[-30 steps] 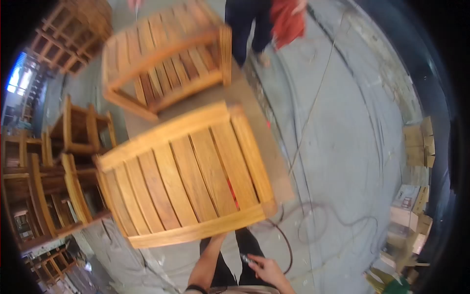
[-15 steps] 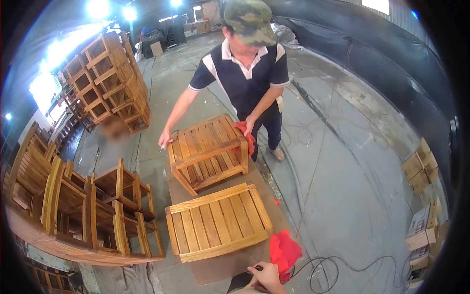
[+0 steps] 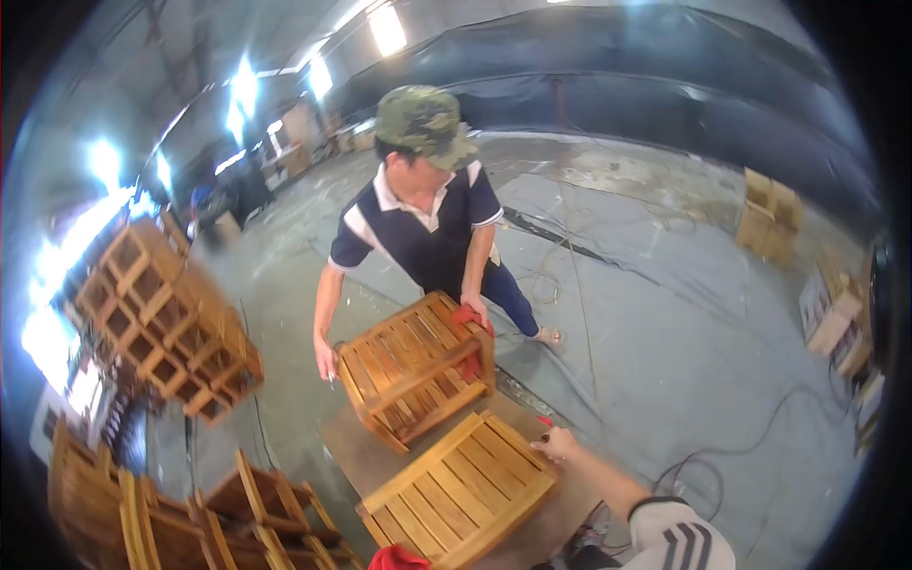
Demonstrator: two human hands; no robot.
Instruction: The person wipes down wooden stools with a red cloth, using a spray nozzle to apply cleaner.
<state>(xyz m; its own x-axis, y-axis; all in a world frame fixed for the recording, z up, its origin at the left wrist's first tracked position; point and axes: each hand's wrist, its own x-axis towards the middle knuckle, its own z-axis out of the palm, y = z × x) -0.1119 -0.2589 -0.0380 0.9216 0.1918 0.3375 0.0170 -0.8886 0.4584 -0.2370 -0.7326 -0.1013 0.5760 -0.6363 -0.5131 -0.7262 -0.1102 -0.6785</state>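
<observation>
A slatted wooden stool (image 3: 456, 489) lies in front of me on a brown board (image 3: 347, 442). At its right-hand end is my right hand (image 3: 560, 444), fingers closed in a pinch around something small and dark that I cannot make out. My left hand is out of view. A red cloth (image 3: 399, 559) shows at the bottom edge, against the stool's near side. Just beyond, a second slatted stool (image 3: 418, 361) stands tilted. A co-worker (image 3: 418, 218) holds it, one hand with a red cloth (image 3: 470, 318) on its right side, the other at its left edge.
Wooden frames (image 3: 214, 522) crowd the lower left, and a tall stack of them (image 3: 166, 323) rises behind. Cardboard boxes (image 3: 769, 217) sit along the right side. A cable (image 3: 693, 465) loops over the grey floor covering (image 3: 646, 342). A small red scrap (image 3: 544, 421) shows by the board's edge.
My view has swung, shifting the scene. My right hand has reached forward to the stool's right end. The red cloth now shows at the stool's near left instead of its right.
</observation>
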